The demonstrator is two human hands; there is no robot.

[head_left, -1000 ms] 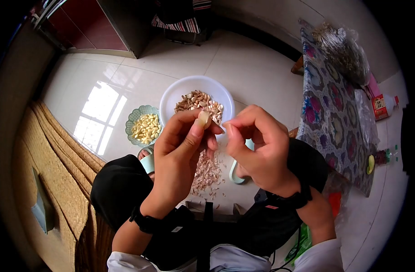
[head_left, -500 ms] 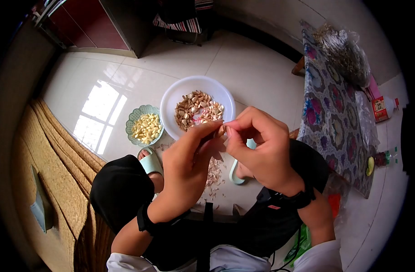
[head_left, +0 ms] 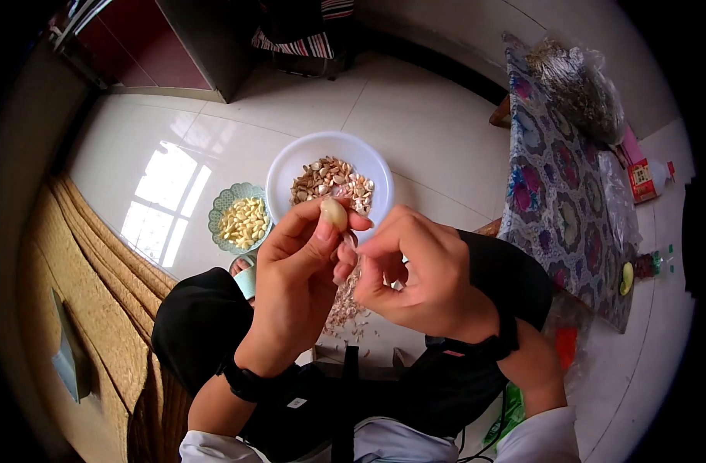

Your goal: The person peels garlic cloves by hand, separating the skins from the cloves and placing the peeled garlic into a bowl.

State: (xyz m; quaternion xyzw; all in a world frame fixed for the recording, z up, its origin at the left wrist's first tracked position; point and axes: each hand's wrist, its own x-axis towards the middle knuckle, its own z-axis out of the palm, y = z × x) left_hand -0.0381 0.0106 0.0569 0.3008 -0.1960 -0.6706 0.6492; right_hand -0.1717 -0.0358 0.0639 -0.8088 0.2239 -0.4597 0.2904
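Note:
My left hand [head_left: 295, 266] pinches a pale, mostly bare garlic clove [head_left: 334, 214] between thumb and forefinger. My right hand [head_left: 426, 278] is closed beside it, thumb and fingertips drawn together on what looks like a scrap of garlic skin [head_left: 351, 241]. Beyond both hands, a white bowl [head_left: 280, 181] holds many unpeeled garlic cloves [head_left: 322, 177]. To its left stands a pale green scalloped basket [head_left: 218, 235] with peeled garlic cloves [head_left: 245, 222] in it.
Shed garlic skins [head_left: 349, 312] lie on the tiled floor between my feet. A rolled straw mat [head_left: 91, 285] is on the left. At the right stands a low table with a flowered cloth [head_left: 550, 193], with plastic bags [head_left: 581, 89] and a bottle [head_left: 652, 180] near it.
My hands have moved slightly apart and lower, with the right hand drawn down from the left. The clove, mostly hidden by the fingers before, now shows bare in my left fingertips.

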